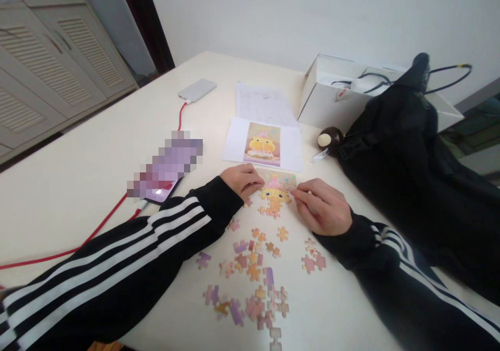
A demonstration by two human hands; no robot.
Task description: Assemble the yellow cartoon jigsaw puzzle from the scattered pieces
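My L hand (240, 180) & R hand (325, 207) flank the part-joined puzzle (274, 193), prob. to steady it, fingertips bunched; can't tell if pinching anything.

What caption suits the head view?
Two hands at a half-built puzzle, its picture just beyond.

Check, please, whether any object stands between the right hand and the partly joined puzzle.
Nothing visible does: the right hand has its fingertips at the right edge of the partly joined puzzle. The left hand is at its left edge, and most loose pieces lie nearer the person.
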